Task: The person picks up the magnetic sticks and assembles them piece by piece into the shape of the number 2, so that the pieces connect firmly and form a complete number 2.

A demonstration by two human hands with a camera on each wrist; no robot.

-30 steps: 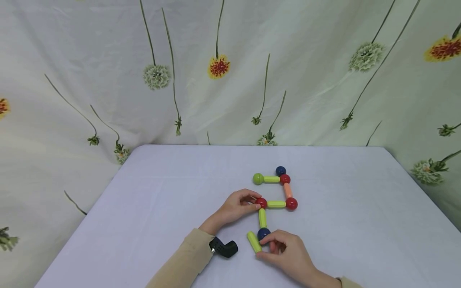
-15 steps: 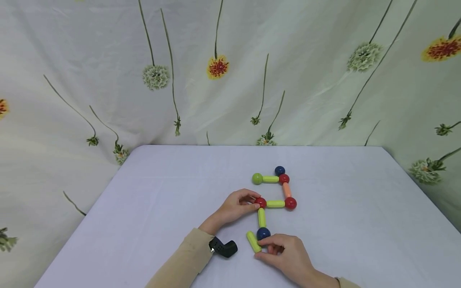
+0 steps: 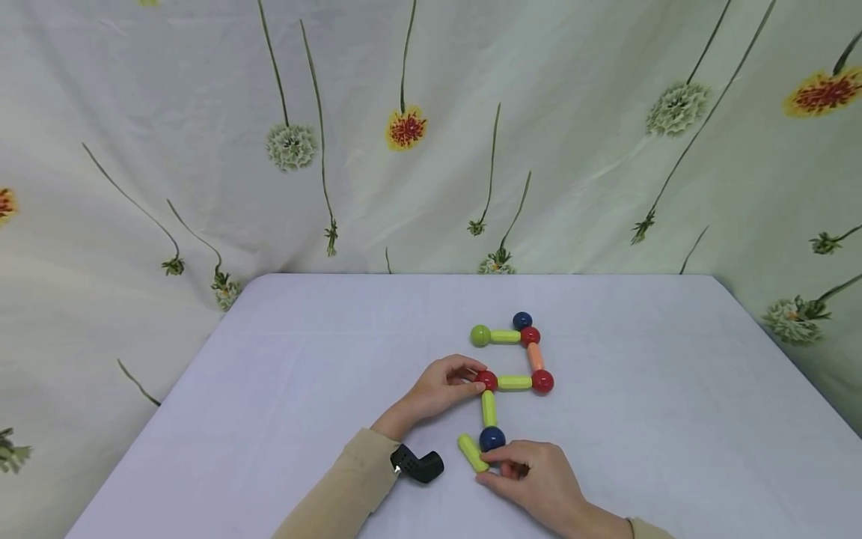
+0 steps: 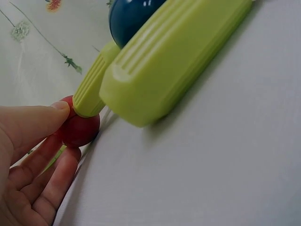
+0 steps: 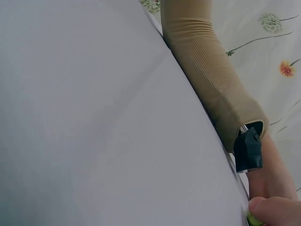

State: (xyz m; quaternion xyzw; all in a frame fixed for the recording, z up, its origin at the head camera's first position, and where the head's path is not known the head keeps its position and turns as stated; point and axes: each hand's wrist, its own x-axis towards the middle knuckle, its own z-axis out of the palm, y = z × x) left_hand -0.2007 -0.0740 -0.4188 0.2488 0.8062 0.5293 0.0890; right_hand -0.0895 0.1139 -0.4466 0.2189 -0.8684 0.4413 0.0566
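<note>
My left hand pinches a red ball at the left corner of a chain of magnetic balls and rods, thumb in front and fingers behind. From that ball a yellow-green rod runs toward me to a dark blue ball. Another yellow-green rod lies slanted beside the blue ball, its near end pinched between thumb and index finger of my right hand. The left wrist view shows this rod large, close to the blue ball; whether they touch is unclear.
The chain goes on through a yellow-green rod, a red ball, an orange rod and another red ball to a green ball. A second blue ball sits behind. A black wrist camera juts from the left sleeve.
My right index finger has shifted off the blue ball's side, slightly toward me and left onto the rod's near end. The left hand stays on the red ball. The whole view shifts slightly.
</note>
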